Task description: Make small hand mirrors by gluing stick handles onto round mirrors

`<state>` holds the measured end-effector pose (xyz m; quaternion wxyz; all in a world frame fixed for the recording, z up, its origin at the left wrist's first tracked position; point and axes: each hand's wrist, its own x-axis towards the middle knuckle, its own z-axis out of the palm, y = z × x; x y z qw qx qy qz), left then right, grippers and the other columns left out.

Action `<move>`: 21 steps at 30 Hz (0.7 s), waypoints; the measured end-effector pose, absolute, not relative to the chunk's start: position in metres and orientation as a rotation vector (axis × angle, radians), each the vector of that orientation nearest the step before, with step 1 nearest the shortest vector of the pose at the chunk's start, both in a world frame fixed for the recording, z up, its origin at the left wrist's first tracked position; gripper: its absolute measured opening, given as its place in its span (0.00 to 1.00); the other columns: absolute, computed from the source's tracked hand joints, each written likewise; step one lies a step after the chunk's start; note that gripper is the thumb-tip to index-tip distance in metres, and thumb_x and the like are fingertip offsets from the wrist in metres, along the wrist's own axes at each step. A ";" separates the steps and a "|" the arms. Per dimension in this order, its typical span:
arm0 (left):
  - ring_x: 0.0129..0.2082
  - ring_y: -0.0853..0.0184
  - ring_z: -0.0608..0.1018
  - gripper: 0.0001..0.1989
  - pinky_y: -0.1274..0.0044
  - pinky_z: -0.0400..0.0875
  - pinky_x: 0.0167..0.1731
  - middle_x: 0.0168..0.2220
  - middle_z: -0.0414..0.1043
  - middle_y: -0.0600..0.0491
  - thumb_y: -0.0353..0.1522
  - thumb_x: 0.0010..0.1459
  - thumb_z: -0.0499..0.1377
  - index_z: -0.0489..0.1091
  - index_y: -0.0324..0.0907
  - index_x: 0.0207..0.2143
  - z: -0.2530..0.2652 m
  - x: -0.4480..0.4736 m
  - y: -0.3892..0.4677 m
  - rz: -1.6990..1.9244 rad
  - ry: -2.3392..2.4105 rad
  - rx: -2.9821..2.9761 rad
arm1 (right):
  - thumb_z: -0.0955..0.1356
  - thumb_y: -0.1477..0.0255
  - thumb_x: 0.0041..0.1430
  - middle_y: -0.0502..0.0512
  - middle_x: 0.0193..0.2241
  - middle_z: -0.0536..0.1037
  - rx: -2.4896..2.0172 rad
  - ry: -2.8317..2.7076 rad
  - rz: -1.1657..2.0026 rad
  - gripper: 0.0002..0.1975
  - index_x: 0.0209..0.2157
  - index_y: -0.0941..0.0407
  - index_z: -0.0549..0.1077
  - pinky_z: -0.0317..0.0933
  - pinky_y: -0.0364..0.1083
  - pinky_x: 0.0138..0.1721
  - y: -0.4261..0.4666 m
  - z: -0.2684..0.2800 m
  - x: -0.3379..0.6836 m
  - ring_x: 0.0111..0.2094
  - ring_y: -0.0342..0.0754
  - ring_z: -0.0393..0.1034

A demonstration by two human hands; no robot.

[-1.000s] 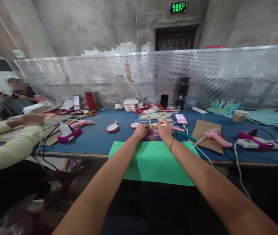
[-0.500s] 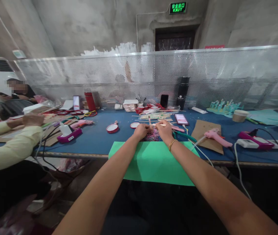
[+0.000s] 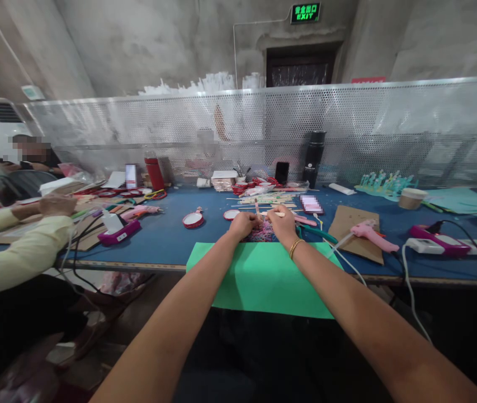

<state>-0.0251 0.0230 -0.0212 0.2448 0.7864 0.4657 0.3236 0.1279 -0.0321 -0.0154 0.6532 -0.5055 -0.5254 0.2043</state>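
The blue table (image 3: 166, 246) spreads below and around the fingers, and compared with one second ago almost nothing on it changes place. The green sheet (image 3: 269, 280) lies nearer to the person than the fingers, at the table's front edge, and the two forearms pass over it. To the right of the right fingers, well apart, lies the brown cardboard (image 3: 347, 221), and the pink glue gun (image 3: 374, 235) rests partly on it.

The left hand (image 3: 244, 225) and the right hand (image 3: 282, 223) also keep the same pose, just beside each other. Below and between their fingers is the tangle of coloured strands (image 3: 263, 230). Beyond the fingertips lies the heap of thin sticks (image 3: 263, 200). To the left of the left fingers, well apart, is a red-rimmed disc (image 3: 193, 220).

The right fingers are pinched around a pale rod (image 3: 279, 214). The left fingers seem closed at the lower end of a brownish stick (image 3: 257, 207), which stands up above them; the exact grip is too small to tell. I cannot see if the two pieces touch. Because the pose is so constant, I judge that the work is in a slow, exact stage, where steadiness matters more than reach.
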 end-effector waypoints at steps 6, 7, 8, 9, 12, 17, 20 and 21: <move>0.21 0.72 0.63 0.14 0.78 0.53 0.23 0.20 0.69 0.56 0.39 0.49 0.60 0.76 0.36 0.25 -0.018 -0.024 0.020 0.887 1.287 2.142 | 0.64 0.67 0.45 0.48 0.21 0.74 -1.179 -1.203 0.473 0.05 0.21 0.52 0.68 0.59 0.45 0.28 -0.033 -0.015 0.128 0.26 0.48 0.67; 0.21 0.72 0.62 0.14 0.78 0.53 0.23 0.20 0.69 0.56 0.39 0.48 0.60 0.76 0.36 0.25 -0.017 -0.024 0.019 0.887 1.296 2.140 | 0.64 0.67 0.45 0.48 0.21 0.74 -1.194 -1.193 0.461 0.05 0.21 0.52 0.68 0.59 0.45 0.28 -0.033 -0.014 0.129 0.26 0.48 0.67; 0.21 0.72 0.62 0.14 0.78 0.52 0.23 0.20 0.69 0.56 0.39 0.48 0.60 0.76 0.36 0.24 -0.017 -0.024 0.019 0.886 1.302 2.138 | 0.64 0.67 0.45 0.48 0.21 0.74 -1.202 -1.187 0.452 0.05 0.21 0.52 0.68 0.59 0.45 0.28 -0.034 -0.014 0.129 0.26 0.49 0.67; 0.21 0.72 0.62 0.14 0.78 0.52 0.23 0.20 0.68 0.56 0.39 0.48 0.60 0.76 0.36 0.24 -0.016 -0.024 0.018 0.885 1.304 2.137 | 0.64 0.67 0.45 0.48 0.21 0.74 -1.204 -1.186 0.446 0.05 0.21 0.52 0.68 0.59 0.45 0.28 -0.034 -0.013 0.129 0.26 0.49 0.67; 0.21 0.72 0.62 0.14 0.78 0.53 0.23 0.20 0.68 0.56 0.39 0.48 0.60 0.76 0.36 0.24 -0.016 -0.024 0.017 0.883 1.289 2.136 | 0.64 0.67 0.45 0.48 0.21 0.74 -1.177 -1.204 0.446 0.05 0.20 0.52 0.68 0.59 0.45 0.29 -0.034 -0.014 0.128 0.27 0.49 0.67; 0.21 0.73 0.62 0.14 0.79 0.52 0.23 0.19 0.68 0.57 0.39 0.49 0.59 0.76 0.36 0.24 -0.016 -0.024 0.017 0.885 1.281 2.148 | 0.64 0.67 0.45 0.48 0.21 0.74 -1.161 -1.232 0.460 0.05 0.21 0.52 0.68 0.59 0.45 0.29 -0.033 -0.015 0.127 0.26 0.48 0.67; 0.20 0.73 0.61 0.14 0.78 0.52 0.23 0.19 0.67 0.56 0.39 0.49 0.59 0.76 0.36 0.24 -0.016 -0.024 0.016 0.888 1.313 2.146 | 0.64 0.66 0.45 0.48 0.21 0.74 -1.220 -1.204 0.420 0.06 0.21 0.52 0.69 0.58 0.45 0.29 -0.035 -0.013 0.129 0.26 0.49 0.67; 0.20 0.73 0.61 0.14 0.78 0.51 0.23 0.19 0.68 0.56 0.40 0.48 0.60 0.76 0.36 0.24 -0.016 -0.024 0.016 0.887 1.319 2.142 | 0.64 0.66 0.45 0.49 0.21 0.75 -1.233 -1.192 0.410 0.06 0.21 0.52 0.69 0.58 0.45 0.29 -0.035 -0.012 0.130 0.26 0.49 0.67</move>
